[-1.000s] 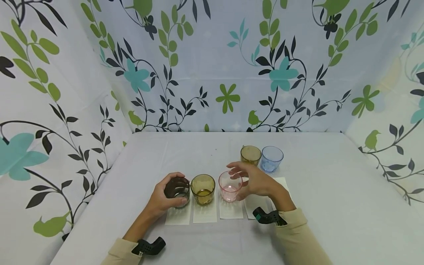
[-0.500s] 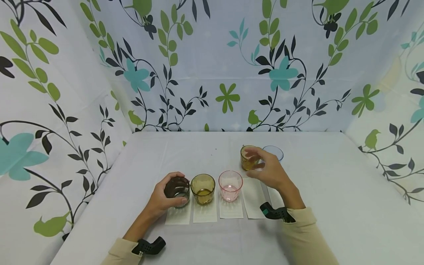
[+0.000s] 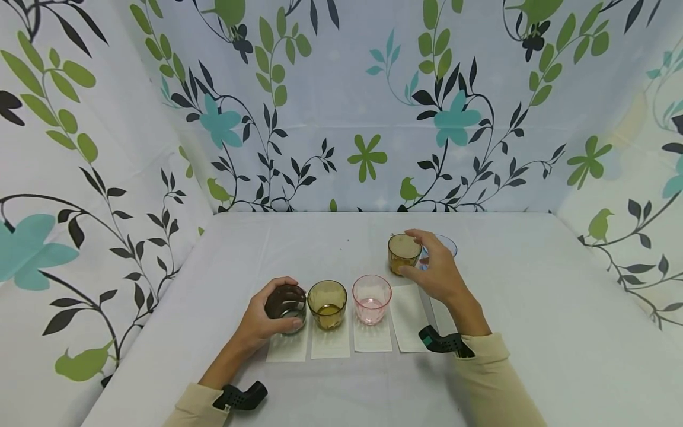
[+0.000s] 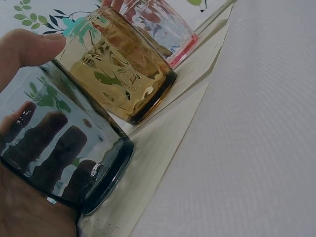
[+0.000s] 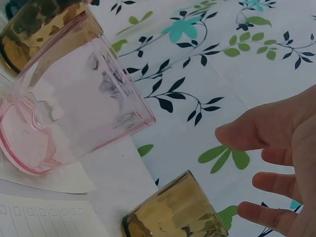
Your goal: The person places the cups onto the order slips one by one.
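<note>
My left hand (image 3: 261, 317) grips a dark grey drinking glass (image 4: 74, 143), thumb along the near side and fingers seen through the glass. Right next to it stands an olive-amber glass (image 3: 327, 305), then a pink glass (image 3: 372, 301). Farther back, my right hand (image 3: 434, 270) is around the right side of a second amber glass (image 3: 404, 254). In the right wrist view the thumb and fingers (image 5: 271, 182) are spread, apart from that amber glass (image 5: 173, 210). A blue glass (image 3: 447, 244) is mostly hidden behind the right hand.
Paper slips lie in a row on the white table; the dark, olive-amber and pink glasses stand at their far ends. One paper slip (image 3: 408, 320) lies in front of the rear amber glass. A leaf-patterned cloth (image 3: 341, 107) rises behind the table.
My right hand moved from the pink glass back to the rear amber glass, then drew slightly right, uncovering more of that glass. The left hand stayed on the dark glass.
</note>
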Tool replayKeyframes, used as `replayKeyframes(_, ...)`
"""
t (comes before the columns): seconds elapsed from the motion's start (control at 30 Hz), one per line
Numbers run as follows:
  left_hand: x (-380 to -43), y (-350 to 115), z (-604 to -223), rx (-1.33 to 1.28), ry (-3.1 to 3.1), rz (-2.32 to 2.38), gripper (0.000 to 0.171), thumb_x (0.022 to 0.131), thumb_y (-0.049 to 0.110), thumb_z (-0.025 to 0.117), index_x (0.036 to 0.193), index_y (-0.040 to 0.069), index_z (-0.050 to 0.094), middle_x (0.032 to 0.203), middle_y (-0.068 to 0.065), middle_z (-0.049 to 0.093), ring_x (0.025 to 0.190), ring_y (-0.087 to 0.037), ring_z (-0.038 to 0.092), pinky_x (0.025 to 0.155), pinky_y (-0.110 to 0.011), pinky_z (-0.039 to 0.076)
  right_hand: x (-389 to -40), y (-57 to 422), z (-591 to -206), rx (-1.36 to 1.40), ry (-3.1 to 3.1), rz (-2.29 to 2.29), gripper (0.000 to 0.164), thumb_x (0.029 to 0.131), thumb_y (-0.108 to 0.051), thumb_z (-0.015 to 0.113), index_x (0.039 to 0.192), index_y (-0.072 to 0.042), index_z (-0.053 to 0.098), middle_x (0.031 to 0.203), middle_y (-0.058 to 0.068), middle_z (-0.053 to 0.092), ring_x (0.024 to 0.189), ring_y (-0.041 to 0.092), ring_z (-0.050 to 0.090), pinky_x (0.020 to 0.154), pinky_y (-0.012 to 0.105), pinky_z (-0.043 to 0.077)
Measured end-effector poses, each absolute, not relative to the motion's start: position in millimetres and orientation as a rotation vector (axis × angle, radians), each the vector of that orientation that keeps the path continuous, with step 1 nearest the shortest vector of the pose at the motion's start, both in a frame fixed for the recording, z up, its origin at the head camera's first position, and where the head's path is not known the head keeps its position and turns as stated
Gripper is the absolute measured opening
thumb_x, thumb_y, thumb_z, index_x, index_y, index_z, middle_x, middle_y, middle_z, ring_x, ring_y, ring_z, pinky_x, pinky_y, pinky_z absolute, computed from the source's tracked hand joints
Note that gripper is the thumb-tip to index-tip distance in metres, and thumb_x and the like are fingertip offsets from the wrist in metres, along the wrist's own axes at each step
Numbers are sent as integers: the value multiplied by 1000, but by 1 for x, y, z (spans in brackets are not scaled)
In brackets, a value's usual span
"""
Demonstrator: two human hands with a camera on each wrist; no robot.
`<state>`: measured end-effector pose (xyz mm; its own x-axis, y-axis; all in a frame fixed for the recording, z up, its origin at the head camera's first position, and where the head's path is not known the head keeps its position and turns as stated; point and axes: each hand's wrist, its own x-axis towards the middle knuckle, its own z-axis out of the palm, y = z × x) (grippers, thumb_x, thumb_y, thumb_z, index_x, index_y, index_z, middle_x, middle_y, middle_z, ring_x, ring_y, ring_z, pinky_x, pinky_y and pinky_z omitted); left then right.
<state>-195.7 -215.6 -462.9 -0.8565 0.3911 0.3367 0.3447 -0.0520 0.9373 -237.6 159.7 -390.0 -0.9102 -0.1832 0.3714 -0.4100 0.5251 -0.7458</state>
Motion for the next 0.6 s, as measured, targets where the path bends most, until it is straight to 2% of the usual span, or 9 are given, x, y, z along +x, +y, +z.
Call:
replayKeyframes(0.23, -195, -215, -462, 838, 2140, 2100, 67, 81, -5, 78, 139, -2, 45, 129, -27, 56, 118, -30, 60, 106, -46, 50, -243, 155, -395, 441, -2553, 1389, 73, 90, -16, 76, 153, -8, 39, 158, 17, 38, 144, 38, 36, 109, 67, 40)
replayKeyframes(0.47, -195, -215, -460, 836, 2142, 2105, 68, 80, -5, 79, 140, -1, 45, 129, -27, 56, 118, -31, 60, 106, -46, 50, -251, 153, -403, 434, -2535, 1431, 76, 92, -18, 74, 156, -8, 33, 162, 17, 31, 148, 37, 30, 114, 65, 35)
replayKeyframes(0.6, -194, -216, -460, 821, 2160, 2091, 69, 81, -3, 79, 140, -4, 44, 130, -28, 56, 119, -29, 60, 107, -43, 50, -255, 150, -410, 433, -2528, 1463, 77, 93, -18, 72, 157, -9, 30, 163, 17, 29, 150, 36, 27, 119, 63, 27)
